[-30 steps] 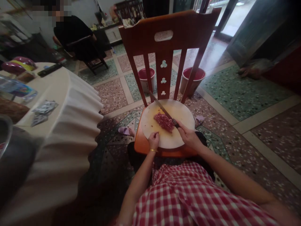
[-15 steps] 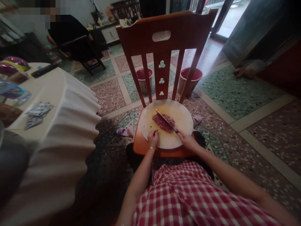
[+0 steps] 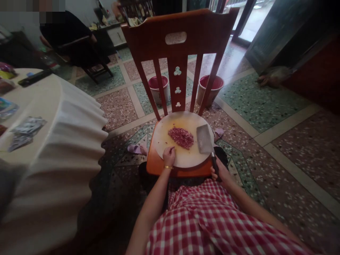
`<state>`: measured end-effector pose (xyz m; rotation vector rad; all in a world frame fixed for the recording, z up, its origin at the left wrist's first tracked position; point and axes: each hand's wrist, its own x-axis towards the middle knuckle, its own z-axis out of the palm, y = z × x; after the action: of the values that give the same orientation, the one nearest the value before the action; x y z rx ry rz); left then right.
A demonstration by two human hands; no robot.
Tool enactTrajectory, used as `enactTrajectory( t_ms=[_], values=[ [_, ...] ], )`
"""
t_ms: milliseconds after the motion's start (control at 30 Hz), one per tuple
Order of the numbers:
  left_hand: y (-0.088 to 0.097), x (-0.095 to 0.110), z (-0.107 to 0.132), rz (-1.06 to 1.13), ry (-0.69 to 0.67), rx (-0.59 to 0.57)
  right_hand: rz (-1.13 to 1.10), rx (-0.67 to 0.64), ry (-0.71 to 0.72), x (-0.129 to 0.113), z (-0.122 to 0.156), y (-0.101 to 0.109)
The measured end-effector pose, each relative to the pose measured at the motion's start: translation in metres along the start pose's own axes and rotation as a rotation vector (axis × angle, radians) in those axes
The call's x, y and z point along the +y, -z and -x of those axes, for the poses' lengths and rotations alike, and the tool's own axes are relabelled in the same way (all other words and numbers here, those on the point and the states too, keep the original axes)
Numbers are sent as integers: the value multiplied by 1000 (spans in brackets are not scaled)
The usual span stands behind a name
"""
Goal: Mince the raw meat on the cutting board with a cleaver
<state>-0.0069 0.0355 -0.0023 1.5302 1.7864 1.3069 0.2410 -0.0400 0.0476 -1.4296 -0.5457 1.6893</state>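
Note:
A round white cutting board [image 3: 183,161] rests on the seat of a wooden chair [image 3: 152,161]. Minced red meat [image 3: 181,137] forms a heap in the board's middle, with small bits scattered around it. My right hand [image 3: 221,171] grips the dark handle of a cleaver [image 3: 204,139]. The broad blade lies face-on over the board's right side, apart from the meat. My left hand [image 3: 169,156], with a gold-coloured bracelet at its wrist, is curled closed at the board's front left edge, near the mince; nothing shows between its fingers.
The chair's tall back [image 3: 176,39] rises behind the board. Two buckets [image 3: 159,94] with red insides stand beyond it. To the left is a cloth-covered table [image 3: 66,117] with silvery packets [image 3: 26,129] on it. A person in black [image 3: 65,30] sits farther back.
The cleaver has moved from across the meat to the board's right side, its blade turned flat-side up. My right hand has drawn back toward me. My left hand stays curled at the board's edge.

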Motion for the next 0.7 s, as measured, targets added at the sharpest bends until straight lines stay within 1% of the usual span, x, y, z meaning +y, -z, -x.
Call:
enactTrajectory(
  t_ms=[67,133,200,267,333,400,500,533,600,700],
  values=[
    [0,1,0,-6,-1,-2,-21,-19,-7,11,-12,-11],
    [1,1,0,-15,2,-2,-22,-61,8,11,-26,-28],
    [2,1,0,-26,3,3,22,-95,38,2,-38,-47],
    [2,1,0,-27,4,6,131,-108,108,-12,-45,-60],
    [2,0,0,-17,2,1,295,-108,212,-26,-48,-65],
    [2,-1,0,-8,-3,-9,484,-109,354,-37,-50,-67],
    [2,1,0,-8,-14,-6,752,-127,571,-45,-56,-68],
    [2,1,0,-10,-16,-1,823,-142,610,-47,-58,-70],
    [3,2,1,-11,-15,4,918,-175,623,-54,-60,-75],
    [3,2,1,-17,-16,-2,969,-212,634,-76,-47,-84]
  ],
)
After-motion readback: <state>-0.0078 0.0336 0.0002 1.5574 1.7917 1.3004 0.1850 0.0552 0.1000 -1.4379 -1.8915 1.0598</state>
